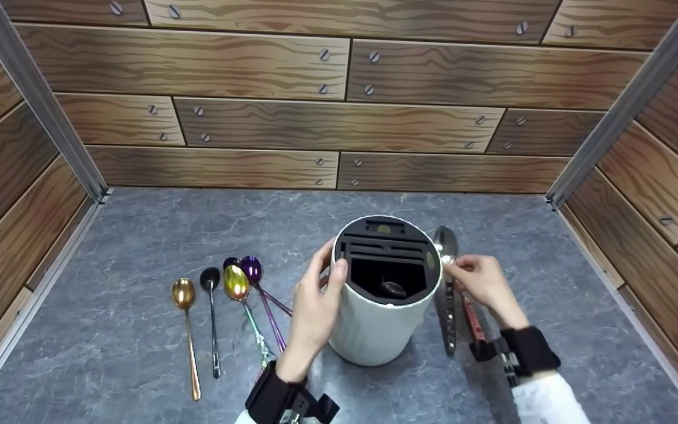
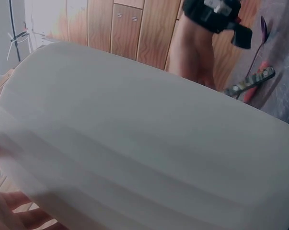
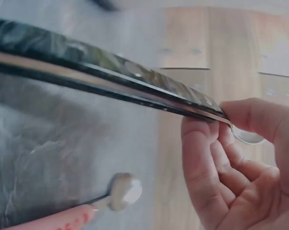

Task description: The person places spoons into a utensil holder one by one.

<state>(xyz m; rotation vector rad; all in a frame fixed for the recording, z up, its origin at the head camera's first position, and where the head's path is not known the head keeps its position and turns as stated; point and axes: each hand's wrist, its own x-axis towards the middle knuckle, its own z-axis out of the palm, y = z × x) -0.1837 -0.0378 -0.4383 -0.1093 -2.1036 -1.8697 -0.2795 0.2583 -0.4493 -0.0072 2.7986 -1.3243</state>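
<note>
A white cylindrical knife block [image 1: 374, 330] with a black slotted top stands upright near the middle of the table. My left hand [image 1: 317, 312] grips its left side, thumb at the rim; some left fingers [image 2: 27, 218] show along the wall in the left wrist view. A dark spoon bowl [image 1: 393, 290] shows inside the large opening. Right of the block, my right hand [image 1: 481, 282] pinches a spoon [image 3: 134, 79] with a dark patterned handle at its neck, bowl upward and handle hanging down. A red-handled spoon [image 3: 127, 191] lies on the table below that hand.
Left of the block lie a gold spoon [image 1: 183, 292], a black spoon [image 1: 210, 278], a yellow-green spoon [image 1: 236, 282] and a purple spoon [image 1: 251, 269], another dark bowl beside them. Wood-patterned walls [image 1: 339, 123] enclose the grey marbled table [image 1: 139, 235].
</note>
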